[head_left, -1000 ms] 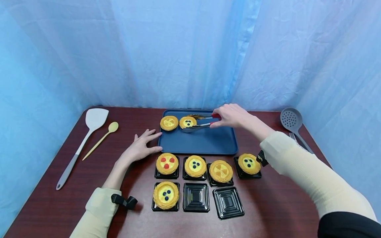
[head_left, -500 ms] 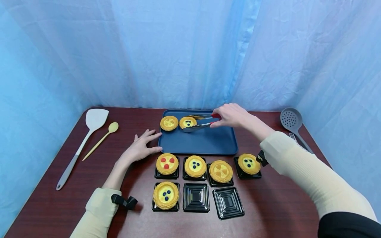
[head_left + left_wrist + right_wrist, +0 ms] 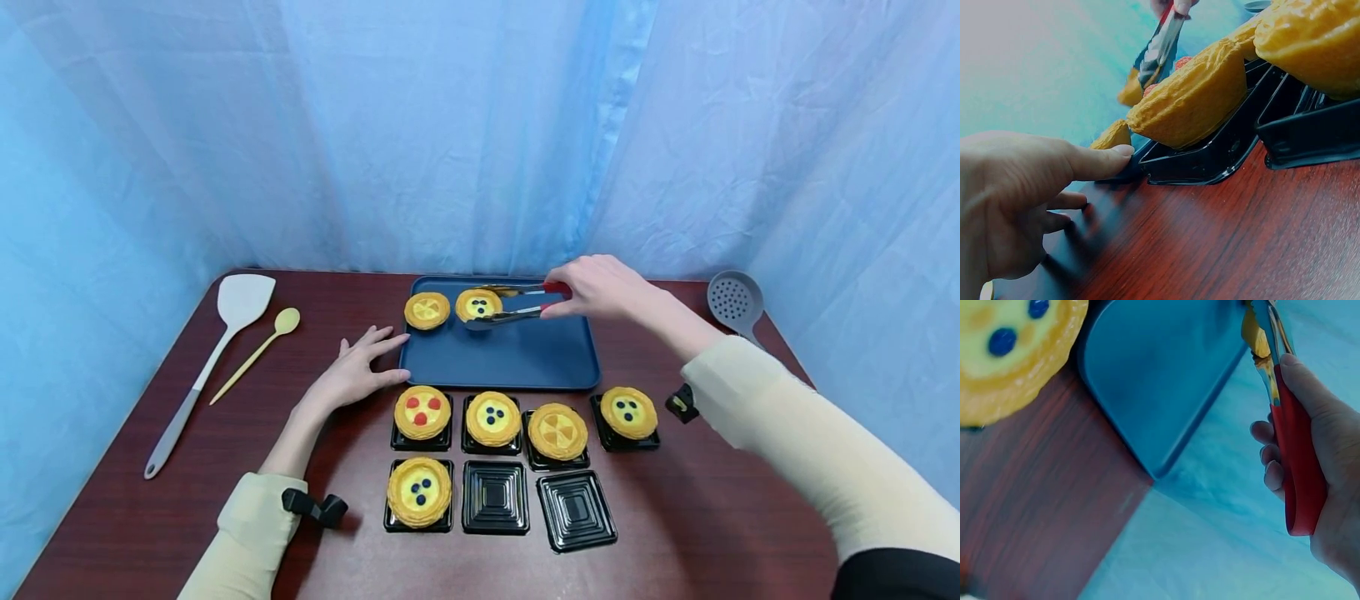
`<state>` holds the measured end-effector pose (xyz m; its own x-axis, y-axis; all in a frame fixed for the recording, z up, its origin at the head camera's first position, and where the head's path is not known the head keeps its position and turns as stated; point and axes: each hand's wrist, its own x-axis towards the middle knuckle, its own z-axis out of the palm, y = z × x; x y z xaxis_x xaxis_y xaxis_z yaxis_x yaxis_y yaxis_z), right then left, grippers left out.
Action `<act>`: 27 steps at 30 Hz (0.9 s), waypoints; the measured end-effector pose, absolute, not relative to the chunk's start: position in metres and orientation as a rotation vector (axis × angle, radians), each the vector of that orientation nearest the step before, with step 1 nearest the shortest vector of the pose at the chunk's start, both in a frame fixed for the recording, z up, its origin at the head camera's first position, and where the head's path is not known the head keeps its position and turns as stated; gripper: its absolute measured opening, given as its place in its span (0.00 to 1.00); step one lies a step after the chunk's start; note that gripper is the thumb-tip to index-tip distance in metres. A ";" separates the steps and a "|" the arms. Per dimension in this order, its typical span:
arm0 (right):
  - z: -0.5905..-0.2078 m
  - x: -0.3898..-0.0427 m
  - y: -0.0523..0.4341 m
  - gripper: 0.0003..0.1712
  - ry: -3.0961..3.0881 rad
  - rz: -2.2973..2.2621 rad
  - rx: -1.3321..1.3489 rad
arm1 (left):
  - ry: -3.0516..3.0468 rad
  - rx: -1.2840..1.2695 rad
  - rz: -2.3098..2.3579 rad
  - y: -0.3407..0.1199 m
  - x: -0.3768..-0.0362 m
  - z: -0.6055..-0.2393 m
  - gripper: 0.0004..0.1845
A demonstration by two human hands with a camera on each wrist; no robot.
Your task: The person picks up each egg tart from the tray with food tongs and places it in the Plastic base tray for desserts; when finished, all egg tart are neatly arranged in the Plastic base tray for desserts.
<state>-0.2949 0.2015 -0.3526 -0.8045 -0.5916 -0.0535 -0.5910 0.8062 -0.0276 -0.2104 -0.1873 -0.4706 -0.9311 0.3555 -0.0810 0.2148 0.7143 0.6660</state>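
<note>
My right hand (image 3: 600, 289) grips the tongs (image 3: 517, 303), metal arms with red handles. They lie nearly level over the far part of the blue tray (image 3: 525, 358), long axis running left from my hand, tips clasping a yellow tart (image 3: 478, 304) with blue dots. My left hand (image 3: 354, 372) rests flat and relaxed on the bench (image 3: 675, 517), fingertips touching the tray's left edge.

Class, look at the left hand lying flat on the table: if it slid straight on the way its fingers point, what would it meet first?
The left hand points toward the blue tray. Its fingertips already sit at the tray's near left edge, so the rim likely comes first; the left wrist view suggests the thumb is touching it or very close.
</note>
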 end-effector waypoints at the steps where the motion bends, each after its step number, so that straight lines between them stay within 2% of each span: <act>1: -0.349 -0.291 0.204 0.27 2.934 -0.018 -0.966 | 2.716 0.459 1.020 -0.187 -0.211 -0.471 0.37; 15: -0.307 -0.207 0.241 0.26 2.967 -0.037 -1.266 | 2.712 0.482 1.015 -0.188 -0.214 -0.474 0.38; 22: -0.318 -0.164 0.243 0.23 2.889 -0.116 -1.585 | 2.711 0.481 1.019 -0.191 -0.215 -0.473 0.38; 27: -0.332 -0.143 0.240 0.25 2.797 -0.152 -1.671 | 2.712 0.478 1.020 -0.194 -0.216 -0.472 0.38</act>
<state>-0.1426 0.2398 -0.3319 -0.4697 -0.8699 0.1503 -0.8811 0.4726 -0.0181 -0.2160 -0.1936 -0.4717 -0.9265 0.3684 -0.0763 0.2268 0.7088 0.6679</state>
